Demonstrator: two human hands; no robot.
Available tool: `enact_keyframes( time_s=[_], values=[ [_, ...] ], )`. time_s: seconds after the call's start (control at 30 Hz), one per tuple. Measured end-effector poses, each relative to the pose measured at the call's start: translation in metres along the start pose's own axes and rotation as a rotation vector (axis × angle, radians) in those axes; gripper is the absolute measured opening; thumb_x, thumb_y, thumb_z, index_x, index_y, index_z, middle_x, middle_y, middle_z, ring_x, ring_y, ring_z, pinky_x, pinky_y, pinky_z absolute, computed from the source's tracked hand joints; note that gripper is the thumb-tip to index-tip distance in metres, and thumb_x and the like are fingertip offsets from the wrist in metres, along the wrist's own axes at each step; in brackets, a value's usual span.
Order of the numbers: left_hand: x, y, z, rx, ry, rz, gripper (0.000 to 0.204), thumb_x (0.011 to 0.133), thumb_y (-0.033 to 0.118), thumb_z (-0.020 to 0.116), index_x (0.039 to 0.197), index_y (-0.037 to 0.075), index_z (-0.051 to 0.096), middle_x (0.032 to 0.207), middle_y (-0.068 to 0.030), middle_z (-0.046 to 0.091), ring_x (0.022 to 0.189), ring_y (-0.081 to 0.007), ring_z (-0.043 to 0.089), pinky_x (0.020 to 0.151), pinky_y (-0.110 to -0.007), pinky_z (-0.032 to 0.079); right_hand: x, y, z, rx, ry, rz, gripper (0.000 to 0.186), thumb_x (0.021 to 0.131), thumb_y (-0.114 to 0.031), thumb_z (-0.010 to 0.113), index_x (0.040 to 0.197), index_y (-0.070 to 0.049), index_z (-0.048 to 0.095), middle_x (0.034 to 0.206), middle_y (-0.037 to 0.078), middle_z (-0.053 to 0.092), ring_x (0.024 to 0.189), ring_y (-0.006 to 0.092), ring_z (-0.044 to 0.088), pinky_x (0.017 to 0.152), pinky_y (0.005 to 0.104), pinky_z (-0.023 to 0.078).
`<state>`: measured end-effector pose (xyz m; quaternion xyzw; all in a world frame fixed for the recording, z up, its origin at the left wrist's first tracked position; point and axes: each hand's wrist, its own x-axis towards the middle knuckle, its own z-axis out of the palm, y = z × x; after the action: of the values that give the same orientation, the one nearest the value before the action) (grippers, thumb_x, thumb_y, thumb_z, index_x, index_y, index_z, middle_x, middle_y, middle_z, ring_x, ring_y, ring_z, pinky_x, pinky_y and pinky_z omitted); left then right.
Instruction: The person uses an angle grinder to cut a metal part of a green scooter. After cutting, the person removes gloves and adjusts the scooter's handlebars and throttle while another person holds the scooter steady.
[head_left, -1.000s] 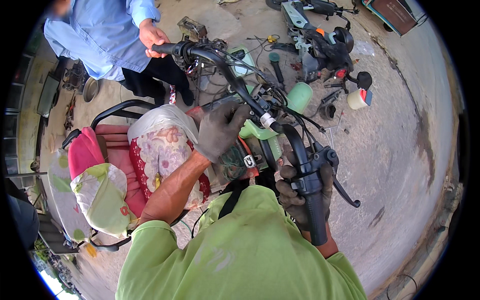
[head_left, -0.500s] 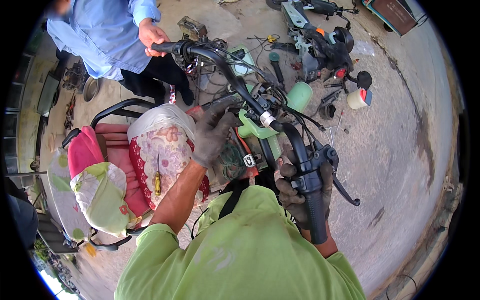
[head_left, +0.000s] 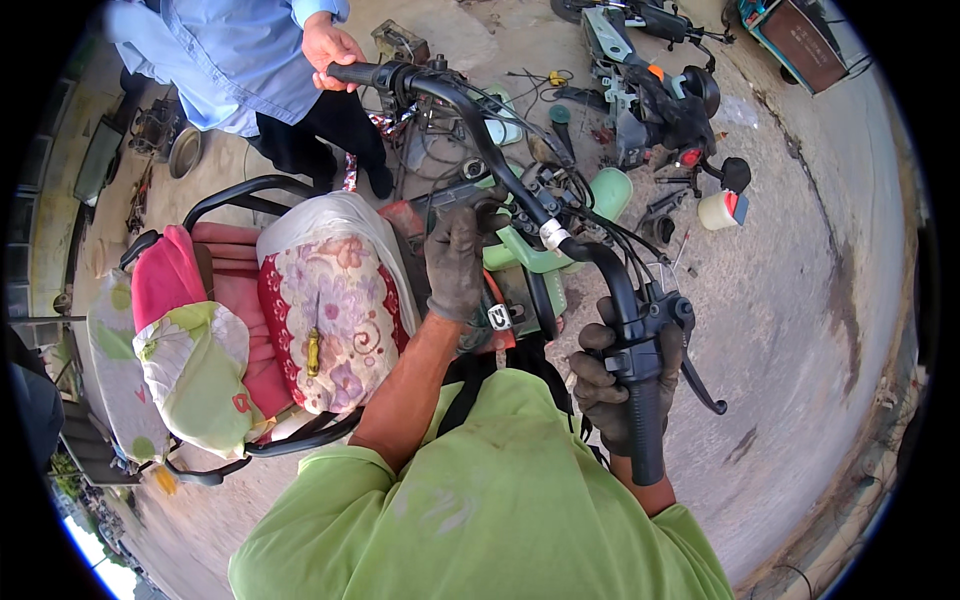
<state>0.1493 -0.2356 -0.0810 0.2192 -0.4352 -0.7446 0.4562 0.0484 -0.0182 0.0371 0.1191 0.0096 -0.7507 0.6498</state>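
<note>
A black handlebar (head_left: 480,150) runs diagonally in front of me. My right hand (head_left: 600,392), in a dark glove, is closed around its near end, at the switch housing just above the rubber grip (head_left: 645,430); a brake lever (head_left: 703,385) juts out beside it. In a soiled grey glove, my left hand (head_left: 455,262) is closed by the handlebar's middle, next to the light green frame part (head_left: 530,252). Its fingertips curl away, so what they hold is hidden. Black cables (head_left: 590,215) bunch around the handlebar stem.
Another person's hand (head_left: 333,48) rests on the handlebar's far grip. At left is a seat with a floral cushion (head_left: 325,270), a yellow-handled screwdriver (head_left: 313,353) on it. Beyond lie a partly stripped scooter (head_left: 650,120), a white container (head_left: 716,207) and loose parts.
My left hand has moved right, toward the handlebar's middle, and its fingers are more curled. My right hand keeps its hold. The view has shifted slightly.
</note>
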Motion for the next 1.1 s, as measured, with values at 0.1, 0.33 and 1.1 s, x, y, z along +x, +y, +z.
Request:
enact_keyframes(
  time_s=[0.1, 0.33, 1.1],
  values=[
    [-0.003, 0.000, 0.004, -0.080, 0.068, -0.014, 0.050, 0.106, 0.042, 0.055, 0.126, -0.003, 0.065, 0.122, -0.0125, 0.070, 0.101, -0.0181, 0.068, 0.089, -0.032, 0.055, 0.001, 0.001, 0.000, -0.016, 0.007, -0.004, 0.077, 0.097, -0.053, 0.064, 0.149, 0.000, 0.045, 0.116, 0.012, 0.055, 0.081, 0.0185, 0.047, 0.058, 0.0211, 0.052],
    [0.021, -0.008, -0.007, -0.187, 0.055, -0.027, 0.046, 0.108, 0.041, 0.052, 0.112, -0.003, 0.066, 0.103, -0.0134, 0.074, 0.082, -0.0199, 0.071, 0.077, -0.033, 0.057, 0.002, -0.001, 0.001, -0.030, -0.015, 0.027, 0.076, 0.095, -0.055, 0.067, 0.147, -0.004, 0.045, 0.114, 0.008, 0.051, 0.082, 0.0190, 0.049, 0.062, 0.0223, 0.051],
    [0.037, 0.026, 0.052, 0.084, 0.412, -0.344, 0.023, 0.102, 0.025, 0.047, 0.090, 0.006, 0.052, 0.084, -0.0107, 0.066, 0.060, -0.0218, 0.064, 0.050, -0.035, 0.050, 0.000, -0.003, -0.007, -0.061, -0.006, 0.014, 0.081, 0.093, -0.061, 0.064, 0.146, -0.002, 0.047, 0.117, 0.009, 0.057, 0.079, 0.0183, 0.052, 0.058, 0.0212, 0.050]
  ],
)
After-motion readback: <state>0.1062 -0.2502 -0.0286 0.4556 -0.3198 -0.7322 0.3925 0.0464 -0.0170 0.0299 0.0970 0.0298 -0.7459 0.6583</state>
